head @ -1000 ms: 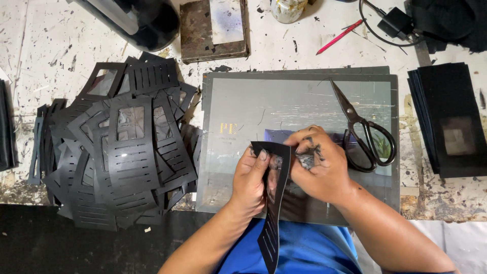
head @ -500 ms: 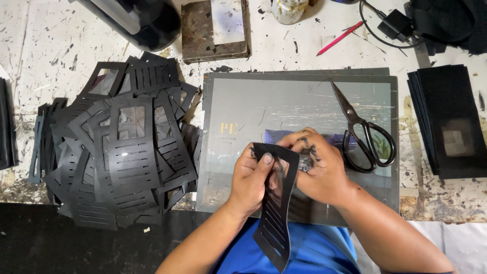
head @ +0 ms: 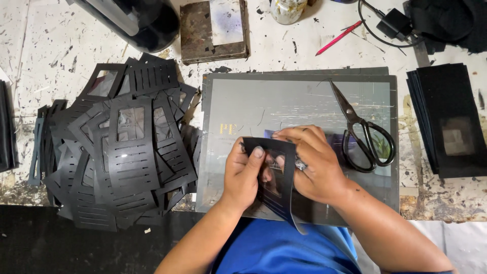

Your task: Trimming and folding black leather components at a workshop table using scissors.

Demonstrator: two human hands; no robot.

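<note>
Both hands hold one black die-cut card sheet (head: 278, 182) with a window and rows of slots, upright over the near edge of a grey cutting board (head: 284, 101). My left hand (head: 243, 175) pinches its left edge with the thumb on top. My right hand (head: 314, 165) grips its right side, fingers curled over the top edge; a small metal tool seems to sit in that hand, mostly hidden. The sheet's lower end hangs toward my blue shirt.
A heap of several similar black cut sheets (head: 122, 147) lies left of the board. Black-handled scissors (head: 362, 134) rest on the board's right part. A stack of uncut black sheets (head: 449, 116) is at the right. A rusty metal block (head: 213, 28) and red pencil (head: 339, 38) lie behind.
The black sheet has turned from edge-on to nearly face-on to me and risen a little. Both hands stay in the same place over the board.
</note>
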